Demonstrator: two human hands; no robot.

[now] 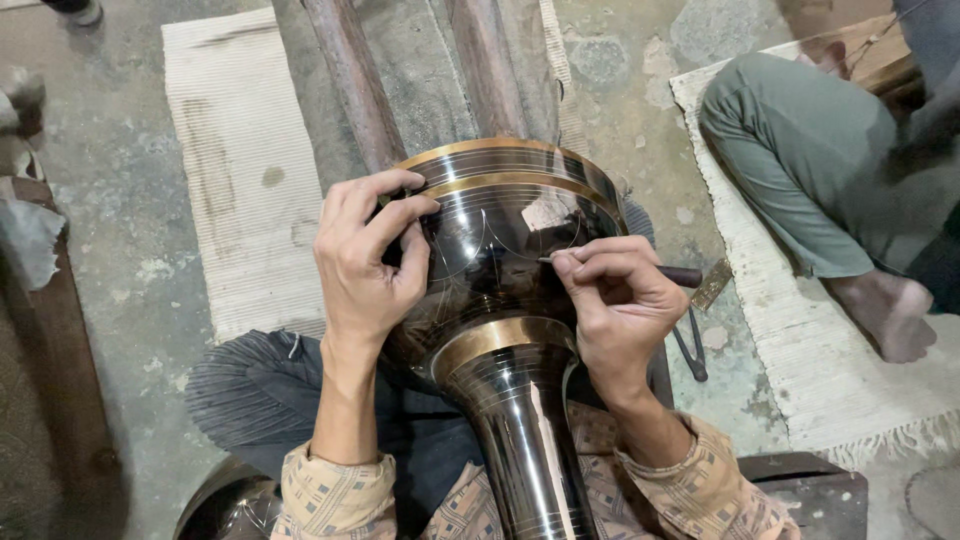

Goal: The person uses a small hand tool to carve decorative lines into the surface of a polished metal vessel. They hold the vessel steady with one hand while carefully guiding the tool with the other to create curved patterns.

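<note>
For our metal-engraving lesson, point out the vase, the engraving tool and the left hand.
vase (pixel 500 235), head view, dark belly.
engraving tool (pixel 682 275), head view, dark handle.
left hand (pixel 365 260), head view, back of hand.

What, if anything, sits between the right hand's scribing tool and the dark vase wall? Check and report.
Nothing visible does. The right hand pinches the thin scribing tool, whose tip lies directly on the dark vase beside faint scratched arcs. The left hand steadies the vase on the opposite side, clear of the tip.
</note>
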